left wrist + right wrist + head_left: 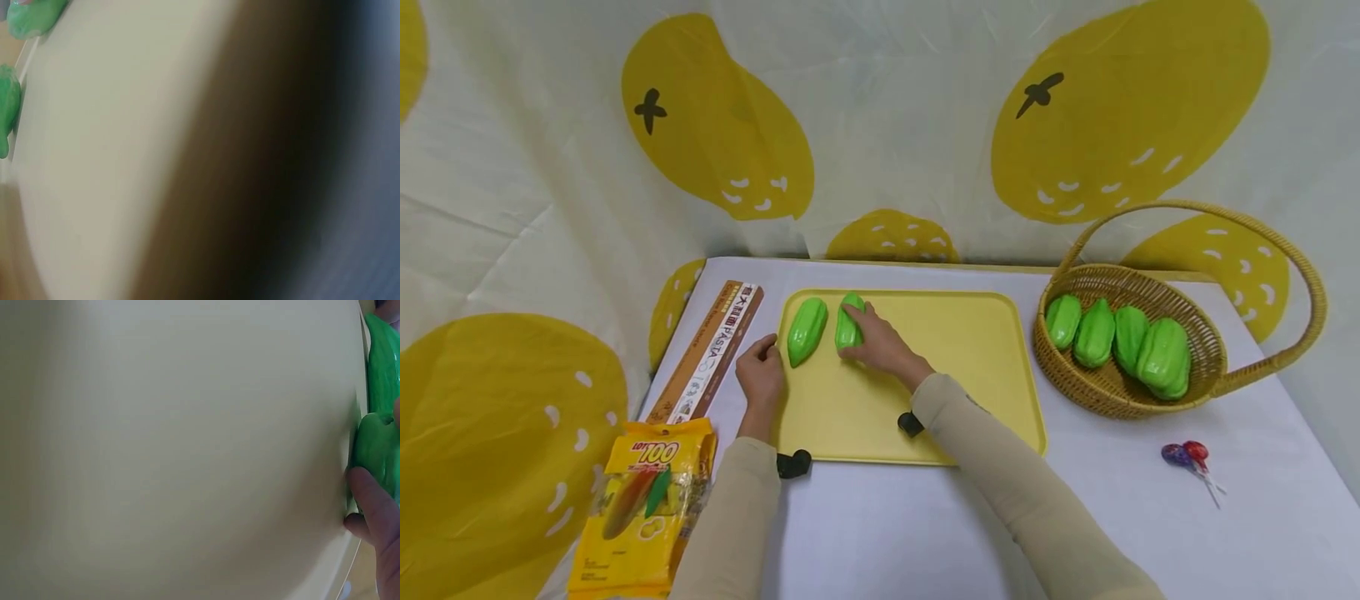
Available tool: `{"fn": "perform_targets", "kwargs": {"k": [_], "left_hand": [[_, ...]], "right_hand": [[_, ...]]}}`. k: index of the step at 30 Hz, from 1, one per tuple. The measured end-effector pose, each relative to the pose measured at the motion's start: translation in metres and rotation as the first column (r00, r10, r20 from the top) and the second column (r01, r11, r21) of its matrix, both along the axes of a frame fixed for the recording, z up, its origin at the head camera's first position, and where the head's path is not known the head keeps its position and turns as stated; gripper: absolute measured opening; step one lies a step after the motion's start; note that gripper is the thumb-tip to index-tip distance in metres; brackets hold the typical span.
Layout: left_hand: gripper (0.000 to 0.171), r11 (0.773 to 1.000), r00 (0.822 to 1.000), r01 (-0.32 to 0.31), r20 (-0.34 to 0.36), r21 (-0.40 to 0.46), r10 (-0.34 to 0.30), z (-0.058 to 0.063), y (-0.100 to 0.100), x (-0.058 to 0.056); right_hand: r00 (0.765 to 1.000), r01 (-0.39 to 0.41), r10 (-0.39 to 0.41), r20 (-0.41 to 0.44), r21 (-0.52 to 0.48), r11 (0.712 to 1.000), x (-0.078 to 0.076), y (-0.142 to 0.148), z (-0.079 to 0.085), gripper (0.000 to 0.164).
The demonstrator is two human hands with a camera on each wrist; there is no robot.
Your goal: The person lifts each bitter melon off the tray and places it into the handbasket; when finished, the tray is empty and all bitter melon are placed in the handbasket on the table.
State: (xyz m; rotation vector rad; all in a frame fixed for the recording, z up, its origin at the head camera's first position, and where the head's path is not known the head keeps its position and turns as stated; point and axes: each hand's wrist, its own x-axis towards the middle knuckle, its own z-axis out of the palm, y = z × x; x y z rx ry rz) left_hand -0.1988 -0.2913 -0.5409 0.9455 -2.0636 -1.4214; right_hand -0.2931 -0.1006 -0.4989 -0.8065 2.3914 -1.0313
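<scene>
In the head view a yellow tray (925,375) lies on the table with two glossy green ribbed vegetables on its left part. My right hand (880,337) grips the inner green vegetable (848,325), thumb on the near side and fingers over its far end. The right wrist view shows fingers (375,506) against that vegetable (378,450). The other green vegetable (807,329) lies tilted, pointed end toward me, near the left rim. My left hand (762,379) is beside that rim, fingers loosely curled, with nothing visible in it; whether it touches the rim is unclear.
A wicker basket (1078,392) with a tall handle holds several green vegetables at the right. Two lollipops (1195,458) lie in front of it. At the left are a long pasta box (707,354) and a yellow candy bag (640,508). A patterned cloth (887,125) hangs behind.
</scene>
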Motion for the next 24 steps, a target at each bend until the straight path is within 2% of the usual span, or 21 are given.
{"fn": "perform_targets", "kwargs": {"k": [6,17,24], "left_hand": [[0.033,1.000,1.000,0.002,0.009,0.010,-0.002,-0.003,-0.001,-0.001],[0.033,1.000,1.000,0.006,0.021,0.002,-0.006,0.001,0.001,0.001],[0.034,1.000,1.000,0.005,0.026,0.019,-0.006,0.003,0.002,0.001]], "right_hand": [[1.000,0.004,-0.004,-0.007,-0.013,1.000,0.001,0.004,0.002,0.087],[1.000,0.028,-0.028,-0.010,-0.026,0.999,0.003,0.016,0.008,0.088],[0.997,0.029,-0.033,-0.073,-0.048,0.998,0.006,0.032,0.014,0.088]]}}
